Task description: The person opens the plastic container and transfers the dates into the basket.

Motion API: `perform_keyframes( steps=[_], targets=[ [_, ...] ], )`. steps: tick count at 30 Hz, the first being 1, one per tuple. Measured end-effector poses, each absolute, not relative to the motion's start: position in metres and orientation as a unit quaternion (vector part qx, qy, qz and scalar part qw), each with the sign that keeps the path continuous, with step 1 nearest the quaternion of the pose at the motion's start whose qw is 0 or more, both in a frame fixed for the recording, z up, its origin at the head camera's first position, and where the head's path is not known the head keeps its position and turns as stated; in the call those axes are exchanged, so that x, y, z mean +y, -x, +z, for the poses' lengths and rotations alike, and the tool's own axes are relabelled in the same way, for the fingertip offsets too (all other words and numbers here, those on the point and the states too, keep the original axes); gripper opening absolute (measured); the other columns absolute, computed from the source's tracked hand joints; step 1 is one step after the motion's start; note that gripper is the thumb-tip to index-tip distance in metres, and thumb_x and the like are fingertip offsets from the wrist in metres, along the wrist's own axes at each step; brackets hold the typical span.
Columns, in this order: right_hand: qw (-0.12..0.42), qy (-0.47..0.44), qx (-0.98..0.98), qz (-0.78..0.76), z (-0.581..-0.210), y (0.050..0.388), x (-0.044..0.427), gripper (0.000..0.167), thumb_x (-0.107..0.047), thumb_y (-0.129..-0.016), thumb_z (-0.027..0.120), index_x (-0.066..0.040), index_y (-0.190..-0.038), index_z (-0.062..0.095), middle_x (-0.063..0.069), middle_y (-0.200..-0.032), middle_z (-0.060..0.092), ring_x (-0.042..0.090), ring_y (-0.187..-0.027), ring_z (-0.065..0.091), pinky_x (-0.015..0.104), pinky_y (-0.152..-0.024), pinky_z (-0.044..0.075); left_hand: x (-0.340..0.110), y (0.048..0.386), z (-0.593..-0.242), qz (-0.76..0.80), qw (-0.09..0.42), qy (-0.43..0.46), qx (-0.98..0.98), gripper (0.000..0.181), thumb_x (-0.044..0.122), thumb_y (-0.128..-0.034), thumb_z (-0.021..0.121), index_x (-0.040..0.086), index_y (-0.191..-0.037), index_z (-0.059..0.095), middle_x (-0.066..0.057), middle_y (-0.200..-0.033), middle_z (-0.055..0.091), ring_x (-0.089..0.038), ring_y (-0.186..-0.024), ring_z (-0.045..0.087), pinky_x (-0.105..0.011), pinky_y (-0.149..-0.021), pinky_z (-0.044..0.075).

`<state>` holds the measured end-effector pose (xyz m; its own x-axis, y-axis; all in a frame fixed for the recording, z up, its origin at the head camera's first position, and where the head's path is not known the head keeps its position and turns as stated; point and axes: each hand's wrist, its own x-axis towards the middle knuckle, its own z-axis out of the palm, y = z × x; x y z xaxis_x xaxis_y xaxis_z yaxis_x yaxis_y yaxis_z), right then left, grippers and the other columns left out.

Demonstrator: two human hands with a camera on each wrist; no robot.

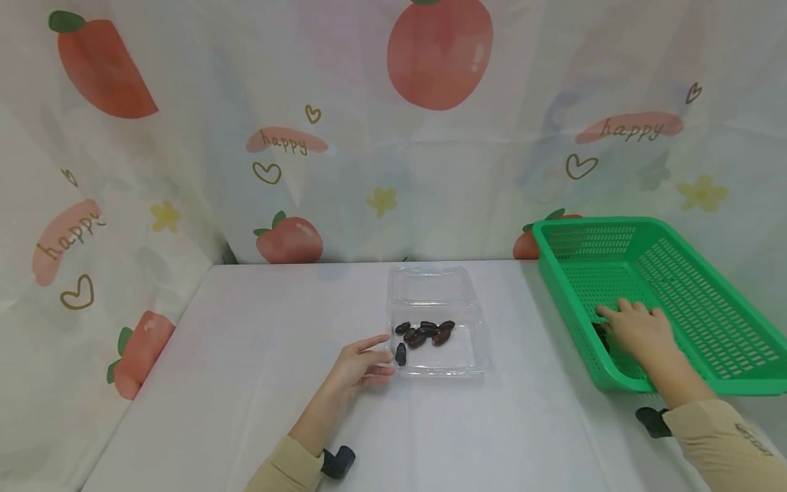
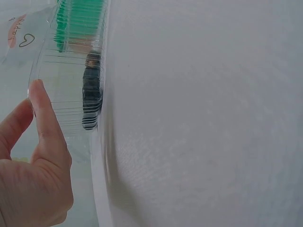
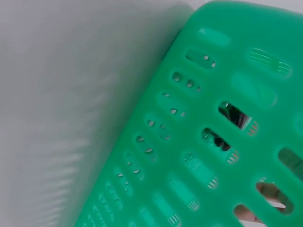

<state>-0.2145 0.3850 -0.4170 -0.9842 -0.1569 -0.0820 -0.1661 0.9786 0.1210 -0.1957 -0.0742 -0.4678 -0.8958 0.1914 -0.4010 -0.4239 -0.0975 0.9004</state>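
Note:
My left hand point(image 1: 361, 365) is at the left side of a clear plastic clamshell box point(image 1: 473, 369), its fairly straight fingers point(image 2: 43, 101) touching the box's rim. Several dark brown, shiny oval fruits that look like dates point(image 1: 427, 330) lie in the box, most grouped toward its back. A separate one point(image 1: 401, 354) lies at the front left, near my left fingers. Over on the right, my right hand point(image 1: 639, 331) reaches down into a green plastic basket point(image 1: 568, 321), fingers spread loosely above dark pieces point(image 1: 600, 335) by its left wall. The basket wall hides most of that hand in the right wrist view.
The box's transparent lid point(image 1: 430, 283) is folded back, away from me. A white cloth covers the table point(image 1: 295, 314). Behind it hangs a printed curtain point(image 1: 356, 164) with fruit and flowers. The basket's slotted walls stand high around my right hand.

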Motion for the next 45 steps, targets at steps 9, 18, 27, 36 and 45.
perform_keyframes(
  steps=[9,18,27,36,45],
  targets=[
    [-0.056,0.076,0.995,0.036,-0.406,0.214,0.376,0.04,-0.013,-0.089,0.054,-0.006,-0.126,0.039,0.025,-0.109,0.042,0.039,-0.088,0.045,0.049,-0.062,0.037,-0.075,0.196,-0.469,0.736,0.211,0.091,0.636,0.049,0.002,-0.0839,0.061,0.003,-0.131,0.048,-0.01,-0.087,0.067,-0.014,-0.064,0.066,-0.03,-0.062,0.058],
    [-0.161,0.094,0.982,-0.016,-0.38,0.208,0.332,0.039,-0.012,-0.089,0.055,-0.009,-0.125,0.043,0.022,-0.11,0.046,0.039,-0.091,0.047,0.057,-0.074,0.038,-0.075,0.193,-0.459,0.735,0.216,0.095,0.635,0.049,0.0,-0.0837,0.059,0.001,-0.131,0.048,-0.011,-0.086,0.067,-0.014,-0.063,0.065,-0.029,-0.061,0.057],
    [-0.262,0.179,0.948,-0.025,-0.388,0.212,0.277,0.037,-0.009,-0.078,0.067,-0.009,-0.113,0.053,0.016,-0.096,0.055,0.033,-0.078,0.052,0.051,-0.066,0.043,-0.075,0.196,-0.469,0.733,0.209,0.093,0.641,0.05,-0.001,-0.0826,0.061,0.001,-0.131,0.048,-0.016,-0.092,0.066,-0.014,-0.063,0.065,-0.029,-0.061,0.057],
    [-0.19,0.214,0.958,0.008,-0.413,0.218,0.226,0.036,-0.017,-0.08,0.069,-0.01,-0.113,0.056,0.013,-0.096,0.054,0.032,-0.089,0.053,0.047,-0.077,0.046,-0.073,0.196,-0.47,0.733,0.21,0.097,0.639,0.049,0.003,-0.0835,0.061,0.005,-0.131,0.049,-0.01,-0.088,0.067,-0.014,-0.064,0.066,-0.03,-0.062,0.058],
    [-0.168,0.269,0.948,0.034,-0.429,0.225,0.194,0.035,-0.021,-0.08,0.07,-0.013,-0.111,0.058,0.009,-0.092,0.053,0.028,-0.088,0.053,0.045,-0.081,0.046,-0.073,0.196,-0.467,0.734,0.204,0.098,0.64,0.049,0.002,-0.0831,0.061,0.005,-0.131,0.049,-0.013,-0.091,0.067,-0.014,-0.064,0.066,-0.029,-0.061,0.057]
  ],
)
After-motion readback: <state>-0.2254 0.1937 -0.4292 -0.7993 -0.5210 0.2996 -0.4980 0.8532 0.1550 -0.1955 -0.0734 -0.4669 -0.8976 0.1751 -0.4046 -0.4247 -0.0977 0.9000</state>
